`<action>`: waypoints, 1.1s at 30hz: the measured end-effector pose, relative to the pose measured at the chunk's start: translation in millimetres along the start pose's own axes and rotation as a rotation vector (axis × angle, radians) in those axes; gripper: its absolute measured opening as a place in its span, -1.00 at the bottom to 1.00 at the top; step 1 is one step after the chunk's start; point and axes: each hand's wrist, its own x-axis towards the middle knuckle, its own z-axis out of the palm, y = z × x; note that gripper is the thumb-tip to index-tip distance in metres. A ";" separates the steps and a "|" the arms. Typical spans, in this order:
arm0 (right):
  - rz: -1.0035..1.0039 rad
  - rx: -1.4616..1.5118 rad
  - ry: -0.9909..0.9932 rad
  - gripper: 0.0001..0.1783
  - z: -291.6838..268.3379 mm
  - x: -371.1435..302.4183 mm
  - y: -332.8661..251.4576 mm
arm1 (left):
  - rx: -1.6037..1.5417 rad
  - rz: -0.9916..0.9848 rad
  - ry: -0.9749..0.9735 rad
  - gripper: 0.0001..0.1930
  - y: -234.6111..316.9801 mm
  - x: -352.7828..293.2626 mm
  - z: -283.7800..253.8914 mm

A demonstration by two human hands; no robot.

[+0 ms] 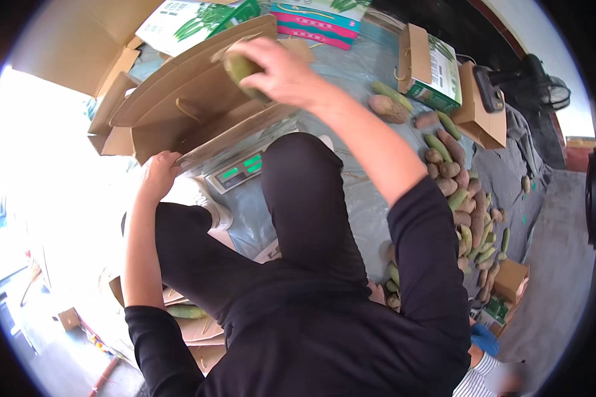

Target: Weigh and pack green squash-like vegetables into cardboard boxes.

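- Right hand (281, 71) is partly closed, thumb and fingers curled round a chunky green vegetable (240, 69). It's got a proper grip on the thing, which pokes out past the fingers on the left side.
- Just under and left of that hand: a long open cardboard box (179, 89), tilted in view. The veg is up at its right end; can't tell if it's touching the cardboard.
- Left hand (159, 173) is at the box's near left corner, fingers bent against the edge. Honestly can't tell if it's pinching the cardboard or just resting there.
- Right of the left hand, below the right one: a scale (242, 173) with green lit displays, close to the person's knee.
- Beyond the right hand there's a pink and blue box (314, 30), and further left a green and white carton (195, 28).
- Off to the right of the right hand, a rough brown tuber (389, 109) lies against a green vegetable, then a big spread of mixed produce (467, 192) running down toward the person's side.
- Well away, lower right of both hands: somebody else's striped sleeve (478, 380) and blue glove (485, 339).
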 end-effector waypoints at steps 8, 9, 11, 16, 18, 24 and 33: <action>0.221 -0.207 -0.254 -0.53 38.0 -6.5 43.3 | -0.078 0.095 0.038 -0.79 0.3 17.3 8.6; 0.238 -0.121 -0.184 -0.57 37.3 -12.7 44.8 | -0.092 0.091 0.035 -0.78 -0.1 17.0 9.3; 0.239 0.015 -0.079 -0.60 26.1 -26.2 29.2 | -0.106 0.084 0.001 -0.73 -7.9 8.6 10.0; 0.107 0.208 0.483 -0.80 -7.9 -111.2 18.2 | -0.093 0.087 -0.062 -0.73 -21.1 10.6 8.9; 0.374 0.408 0.567 -0.81 -0.8 -164.8 34.6 | -0.116 0.004 -0.097 -0.74 -13.4 8.9 5.9; 1.113 0.077 0.376 -0.79 94.7 -408.3 109.7 | -0.112 -0.029 -0.105 -0.74 -11.7 10.4 7.2; 1.783 -0.266 -0.006 -0.72 115.4 -643.8 58.1 | -0.138 -0.037 -0.107 -0.79 -24.2 13.7 14.0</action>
